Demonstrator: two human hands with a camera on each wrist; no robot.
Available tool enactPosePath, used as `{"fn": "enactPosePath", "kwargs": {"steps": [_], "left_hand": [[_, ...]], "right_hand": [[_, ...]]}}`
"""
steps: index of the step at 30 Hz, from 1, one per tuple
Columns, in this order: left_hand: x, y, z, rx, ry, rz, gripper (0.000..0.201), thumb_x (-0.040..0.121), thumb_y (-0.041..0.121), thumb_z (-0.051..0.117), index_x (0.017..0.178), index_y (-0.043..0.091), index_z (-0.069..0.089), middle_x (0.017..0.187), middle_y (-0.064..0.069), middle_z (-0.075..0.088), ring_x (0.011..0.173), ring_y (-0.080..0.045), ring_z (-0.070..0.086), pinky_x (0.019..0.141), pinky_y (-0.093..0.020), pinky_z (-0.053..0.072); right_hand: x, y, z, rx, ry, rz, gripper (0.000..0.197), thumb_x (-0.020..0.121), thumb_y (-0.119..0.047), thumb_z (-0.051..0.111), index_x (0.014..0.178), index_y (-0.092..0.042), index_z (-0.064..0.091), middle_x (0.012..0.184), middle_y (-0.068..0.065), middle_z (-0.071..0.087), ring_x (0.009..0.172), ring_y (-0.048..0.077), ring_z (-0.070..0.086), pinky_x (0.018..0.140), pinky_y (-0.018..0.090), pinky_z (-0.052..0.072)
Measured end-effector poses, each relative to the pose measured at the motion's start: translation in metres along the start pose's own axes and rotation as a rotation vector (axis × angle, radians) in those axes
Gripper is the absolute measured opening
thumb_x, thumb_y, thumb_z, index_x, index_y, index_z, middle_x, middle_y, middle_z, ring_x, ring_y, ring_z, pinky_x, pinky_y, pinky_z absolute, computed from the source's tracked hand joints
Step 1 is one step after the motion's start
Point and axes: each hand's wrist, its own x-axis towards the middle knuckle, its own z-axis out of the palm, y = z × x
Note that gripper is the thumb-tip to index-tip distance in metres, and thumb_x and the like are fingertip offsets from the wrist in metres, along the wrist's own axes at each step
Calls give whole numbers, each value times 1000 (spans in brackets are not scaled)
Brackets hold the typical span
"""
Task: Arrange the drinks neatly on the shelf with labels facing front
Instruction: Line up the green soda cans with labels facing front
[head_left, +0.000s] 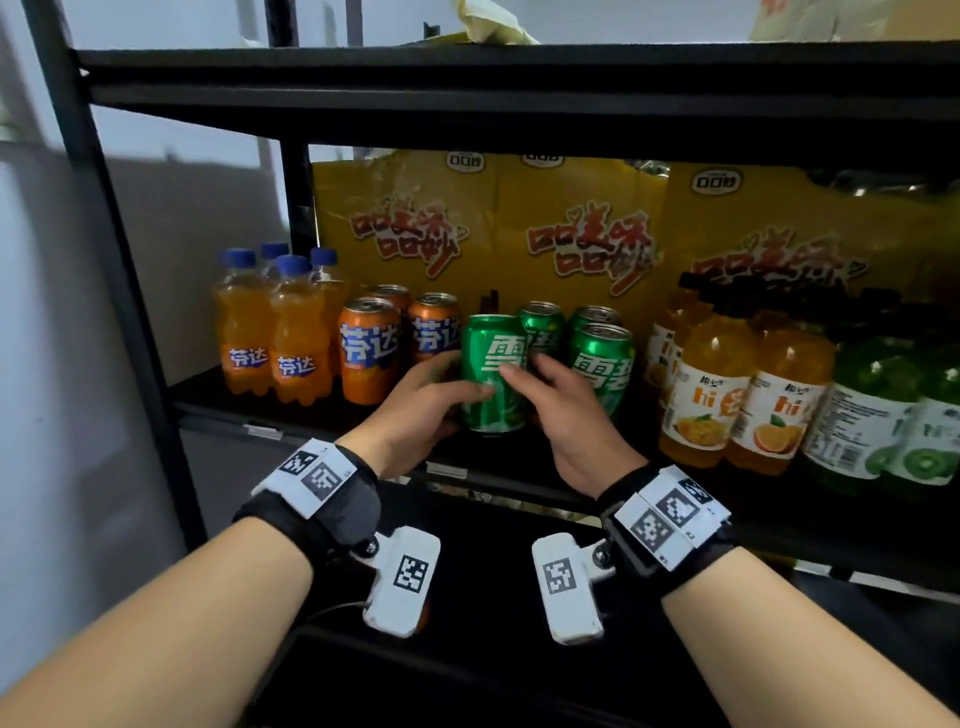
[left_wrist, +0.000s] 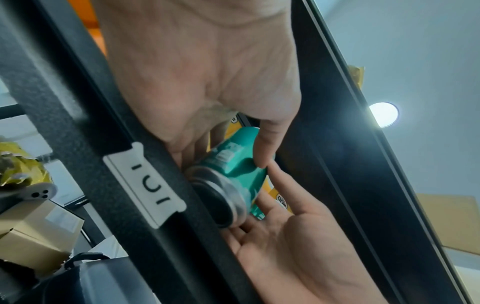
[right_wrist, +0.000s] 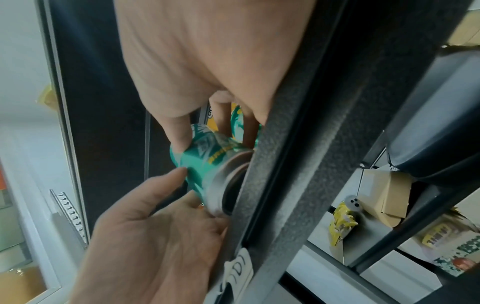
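A green soda can (head_left: 493, 374) stands slightly tilted at the front of the black shelf (head_left: 291, 423), its white label lettering toward me. My left hand (head_left: 441, 395) grips it from the left, thumb laid across the front. My right hand (head_left: 540, 384) holds it from the right, thumb tip on the label. In the left wrist view the left thumb (left_wrist: 263, 148) presses the can (left_wrist: 228, 164), whose silver base shows above the shelf rail. In the right wrist view the right thumb (right_wrist: 179, 133) lies on the can (right_wrist: 205, 158), with the left hand (right_wrist: 155, 222) below.
To the left stand orange soda bottles (head_left: 270, 338) and orange cans (head_left: 369, 348). Three more green cans (head_left: 600, 364) stand right of the held one, then orange juice bottles (head_left: 727, 395) and green kiwi bottles (head_left: 883, 421). Yellow cartons (head_left: 571, 234) fill the back. An upper shelf (head_left: 519, 78) hangs overhead.
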Motion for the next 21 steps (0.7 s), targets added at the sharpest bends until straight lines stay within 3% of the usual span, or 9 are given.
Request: {"fn": "enactPosePath", "kwargs": {"steps": [2, 6, 9, 13, 18, 21], "left_hand": [[0, -3, -1, -55, 28, 39, 53, 87, 12, 75, 137, 12, 58, 125, -13, 72, 114, -29, 70, 95, -43, 57], [1, -6, 0, -63, 22, 81, 65, 76, 23, 82, 136, 17, 58, 125, -11, 71, 108, -25, 73, 81, -33, 60], [2, -4, 0, -6, -57, 51, 50, 84, 21, 78, 132, 16, 63, 123, -6, 73, 111, -23, 71, 89, -36, 59], [4, -1, 0, -72, -55, -19, 47, 77, 22, 59, 122, 15, 68, 113, -7, 73, 104, -26, 67, 95, -45, 53], [0, -1, 1, -66, -4, 11, 33, 98, 16, 58, 130, 15, 65, 114, -6, 76, 100, -22, 73, 79, -35, 60], [-4, -1, 3, -59, 8, 32, 36, 102, 19, 58, 137, 16, 61, 125, -5, 73, 111, -23, 71, 86, -37, 61]], "right_hand": [[0, 2, 0, 9, -29, 0, 46, 97, -26, 71, 140, -16, 61, 131, 2, 72, 121, 18, 68, 109, 41, 51], [-3, 5, -3, 73, -35, -29, 37, 98, -18, 67, 134, -13, 63, 124, 5, 75, 116, 19, 71, 100, 35, 57], [-1, 6, -5, 123, 41, -27, 41, 94, -14, 72, 132, -9, 59, 123, 9, 74, 116, 21, 70, 100, 35, 57], [-1, 9, -5, 95, 42, -29, 31, 96, -16, 71, 125, -11, 62, 120, 9, 75, 114, 20, 71, 99, 33, 57], [-3, 6, -7, 82, -18, -72, 36, 93, -14, 75, 128, -10, 67, 121, 5, 76, 115, 20, 71, 103, 38, 55], [-5, 7, -7, 73, -57, -74, 38, 92, -9, 75, 129, -12, 67, 121, 3, 76, 114, 18, 72, 100, 36, 57]]}}
